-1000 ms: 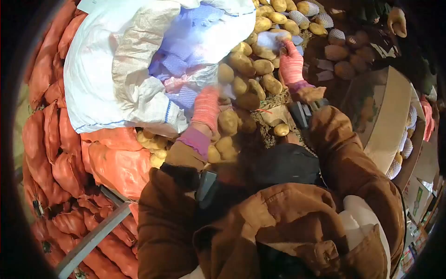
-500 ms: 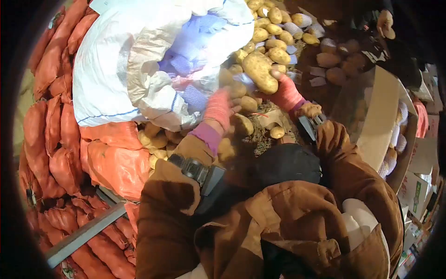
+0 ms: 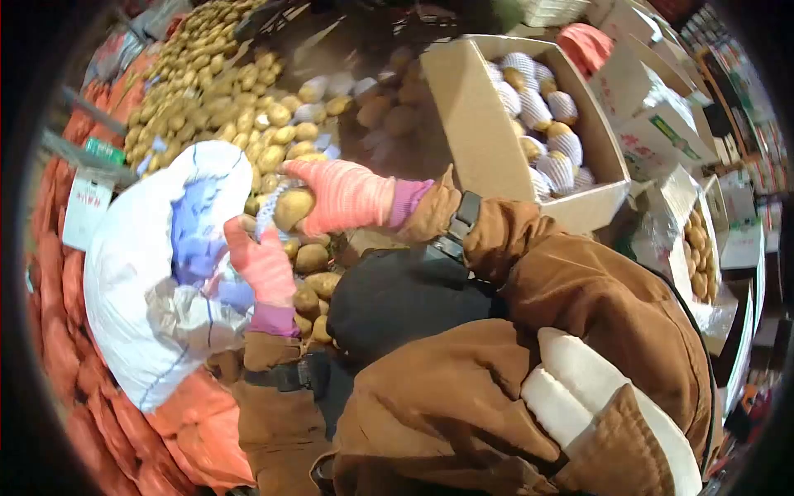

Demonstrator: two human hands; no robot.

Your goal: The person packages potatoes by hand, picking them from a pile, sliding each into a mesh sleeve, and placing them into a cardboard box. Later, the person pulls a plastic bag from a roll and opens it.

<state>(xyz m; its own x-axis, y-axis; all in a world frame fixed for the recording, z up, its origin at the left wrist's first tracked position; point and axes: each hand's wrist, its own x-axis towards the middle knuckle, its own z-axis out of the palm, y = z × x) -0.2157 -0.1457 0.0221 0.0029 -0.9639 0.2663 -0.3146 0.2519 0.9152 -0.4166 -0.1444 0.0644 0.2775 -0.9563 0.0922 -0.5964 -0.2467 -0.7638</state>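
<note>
My right hand, in a pink knitted glove, is wrapped round a potato. Against the potato's left end is a pale foam net sleeve, pinched by my left hand, gloved the same way. How far the sleeve covers the potato is hard to see. Just left of my hands lies a white woven sack, its mouth showing a mass of lilac foam net sleeves. Loose potatoes lie under and beside both hands.
A cardboard box with netted potatoes stands to the right. Behind my hands spreads a large potato heap. Red sacks are stacked at left. More cartons stand at far right.
The view has swung right, bringing the whole box into sight. My left hand has come from beside the sack to the potato, now with a net sleeve in its fingers. My right hand still holds a potato.
</note>
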